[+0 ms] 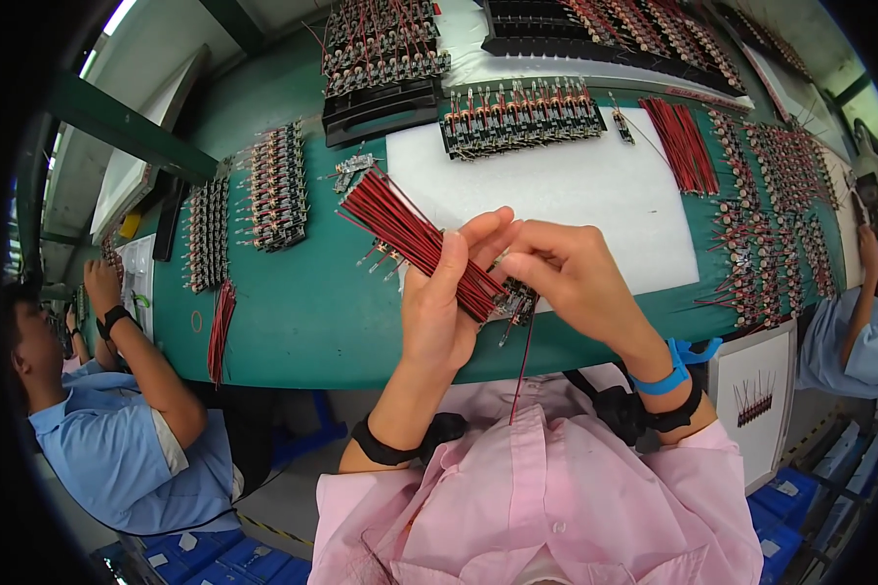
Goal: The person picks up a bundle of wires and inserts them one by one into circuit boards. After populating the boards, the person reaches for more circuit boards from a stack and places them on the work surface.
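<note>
My left hand point(434, 312) is closed around a thick bundle of red and black wires point(385, 216), which slants from upper left down towards my right hand. Small circuit boards point(519, 300) show at the bundle's lower end, between the hands. My right hand point(580, 273) has thumb and forefinger pinched together close to that end; what lies between the fingertips is too small to make out. One thin wire point(525, 366) hangs below the hands in front of the pink shirt. Under the bundle, a few more small boards point(382, 255) are partly hidden.
A white foam sheet point(595, 210) lies on the green table point(332, 336), bearing a row of boards point(522, 119). Board stacks point(275, 185) stand left; a red wire bundle point(680, 146) and more boards point(766, 214) lie right. Co-workers sit at left point(132, 439) and right point(854, 331).
</note>
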A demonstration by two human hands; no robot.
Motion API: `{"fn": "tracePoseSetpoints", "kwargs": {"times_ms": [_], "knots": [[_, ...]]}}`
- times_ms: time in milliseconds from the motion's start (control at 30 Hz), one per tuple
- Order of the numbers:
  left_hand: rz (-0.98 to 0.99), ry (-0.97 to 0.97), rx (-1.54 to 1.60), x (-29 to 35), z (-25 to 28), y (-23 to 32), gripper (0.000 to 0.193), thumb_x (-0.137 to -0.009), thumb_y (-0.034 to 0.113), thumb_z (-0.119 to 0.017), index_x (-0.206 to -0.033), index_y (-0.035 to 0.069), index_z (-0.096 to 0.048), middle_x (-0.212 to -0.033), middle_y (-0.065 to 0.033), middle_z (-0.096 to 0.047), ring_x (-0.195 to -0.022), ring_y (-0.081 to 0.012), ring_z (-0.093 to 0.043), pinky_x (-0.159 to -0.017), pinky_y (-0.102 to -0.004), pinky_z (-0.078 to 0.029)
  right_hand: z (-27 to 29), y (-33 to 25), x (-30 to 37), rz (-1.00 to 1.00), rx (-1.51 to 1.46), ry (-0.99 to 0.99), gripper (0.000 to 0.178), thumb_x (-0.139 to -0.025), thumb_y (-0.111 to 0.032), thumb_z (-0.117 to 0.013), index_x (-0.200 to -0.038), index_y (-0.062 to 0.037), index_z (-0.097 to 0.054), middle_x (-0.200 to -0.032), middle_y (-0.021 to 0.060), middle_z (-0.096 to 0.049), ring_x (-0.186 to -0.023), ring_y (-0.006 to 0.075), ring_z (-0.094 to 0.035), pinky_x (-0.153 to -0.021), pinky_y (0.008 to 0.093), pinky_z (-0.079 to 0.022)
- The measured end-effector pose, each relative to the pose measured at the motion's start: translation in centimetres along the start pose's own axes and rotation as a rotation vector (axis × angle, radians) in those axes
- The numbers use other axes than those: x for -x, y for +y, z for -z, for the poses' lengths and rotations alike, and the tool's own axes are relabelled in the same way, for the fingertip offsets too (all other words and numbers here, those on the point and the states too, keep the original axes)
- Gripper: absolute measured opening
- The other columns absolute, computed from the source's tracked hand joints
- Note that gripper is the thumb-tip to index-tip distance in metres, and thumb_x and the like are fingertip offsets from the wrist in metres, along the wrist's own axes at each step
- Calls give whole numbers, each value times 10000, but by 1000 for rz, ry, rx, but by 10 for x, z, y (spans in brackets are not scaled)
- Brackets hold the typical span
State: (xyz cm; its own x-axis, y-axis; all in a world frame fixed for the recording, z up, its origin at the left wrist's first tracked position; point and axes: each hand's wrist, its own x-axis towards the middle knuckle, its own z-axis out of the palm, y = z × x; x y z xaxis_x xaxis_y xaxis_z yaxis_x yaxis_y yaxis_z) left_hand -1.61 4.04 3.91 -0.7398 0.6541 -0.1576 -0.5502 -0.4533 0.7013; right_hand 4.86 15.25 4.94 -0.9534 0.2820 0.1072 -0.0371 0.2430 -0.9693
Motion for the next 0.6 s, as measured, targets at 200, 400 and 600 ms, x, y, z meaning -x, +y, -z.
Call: {"fn": "tracePoseSetpoints", "kwargs": {"times_ms": [200,400,600], "knots": [[-63,61,-248,2,7,3,271,-827,219,-430,-880,-36,-506,-695,-74,-521,-559,-93,-483,-498,-213,-403,10,-8,2,-266,-367,-68,95,-748,-67,-498,-726,26,-507,-604,55,-522,-418,54,-423,-369,183,-337],[92,-58,-440,11,4,5,200,-791,198,-488,-795,0,-513,-497,37,-400,-357,-15,-285,-318,-177,-212,5,0,2,-217,-574,81,92,-736,-58,-524,-724,31,-503,-596,56,-508,-395,39,-377,-360,165,-326],[57,-51,-446,13,4,5,169,-772,173,-518,-793,5,-515,-506,40,-415,-370,-12,-307,-322,-174,-221,-1,1,4,-199,-549,98,96,-731,-60,-536,-713,29,-502,-607,53,-508,-410,38,-376,-373,159,-326]]}}
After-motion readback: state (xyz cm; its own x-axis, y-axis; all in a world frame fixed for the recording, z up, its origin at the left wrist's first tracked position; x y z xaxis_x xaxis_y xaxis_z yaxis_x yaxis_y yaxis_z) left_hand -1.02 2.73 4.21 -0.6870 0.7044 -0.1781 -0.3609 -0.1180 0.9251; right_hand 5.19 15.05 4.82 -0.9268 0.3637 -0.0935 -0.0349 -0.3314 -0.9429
